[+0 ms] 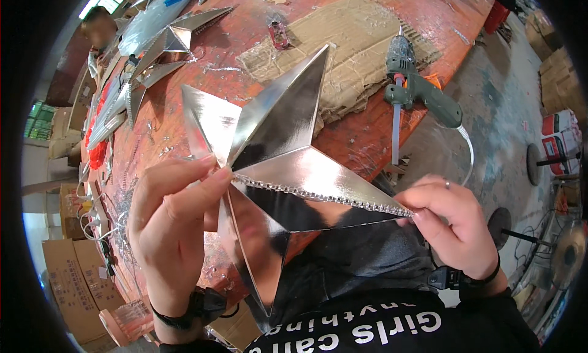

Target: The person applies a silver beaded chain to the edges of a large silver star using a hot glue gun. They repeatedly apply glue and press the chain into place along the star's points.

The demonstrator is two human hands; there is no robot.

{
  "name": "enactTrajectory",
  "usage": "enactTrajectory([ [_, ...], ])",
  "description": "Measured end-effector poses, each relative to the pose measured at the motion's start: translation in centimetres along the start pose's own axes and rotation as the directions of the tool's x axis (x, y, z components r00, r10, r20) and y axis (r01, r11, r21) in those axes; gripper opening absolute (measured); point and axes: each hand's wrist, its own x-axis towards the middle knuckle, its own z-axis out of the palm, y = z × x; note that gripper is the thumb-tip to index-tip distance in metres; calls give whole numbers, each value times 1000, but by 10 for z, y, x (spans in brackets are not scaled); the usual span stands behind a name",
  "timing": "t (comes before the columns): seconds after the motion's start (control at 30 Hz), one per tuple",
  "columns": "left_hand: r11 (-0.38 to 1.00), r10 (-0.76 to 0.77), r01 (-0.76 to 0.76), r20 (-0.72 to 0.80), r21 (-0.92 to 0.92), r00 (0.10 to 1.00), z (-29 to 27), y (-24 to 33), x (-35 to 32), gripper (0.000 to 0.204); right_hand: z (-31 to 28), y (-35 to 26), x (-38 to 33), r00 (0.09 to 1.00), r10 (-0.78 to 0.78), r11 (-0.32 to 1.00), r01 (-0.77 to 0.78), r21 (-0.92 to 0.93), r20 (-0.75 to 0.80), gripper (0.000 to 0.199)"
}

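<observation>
A large silver, mirror-like five-pointed star (282,120) is held up over the near edge of the table. A chain of small sparkling stones (324,197) lies along a ridge of its right-hand point, from near the middle out to the tip. My left hand (174,212) pinches the chain's inner end against the star, thumb and forefinger together. Out at the right tip, my right hand (450,218) has its thumb and forefinger closed on the chain's outer end and the star's point. The lower points reflect blurred shapes.
The worn red table (355,145) carries a torn cardboard sheet (343,41), a small red object (278,34) and a green glue gun (422,93) with its cord at the right edge. More silver stars (174,41) lie at far left, near another person (98,31).
</observation>
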Motion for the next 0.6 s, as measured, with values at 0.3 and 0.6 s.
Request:
enactTrajectory([
  [0.3,779,-355,399,184,-483,917,-10,4,-6,33,4,-26,16,884,-467,566,321,-759,25,34],
  [0.6,581,-474,424,136,-695,870,-4,2,-15,62,9,-36,17,905,-425,619,271,-737,-24,33],
])
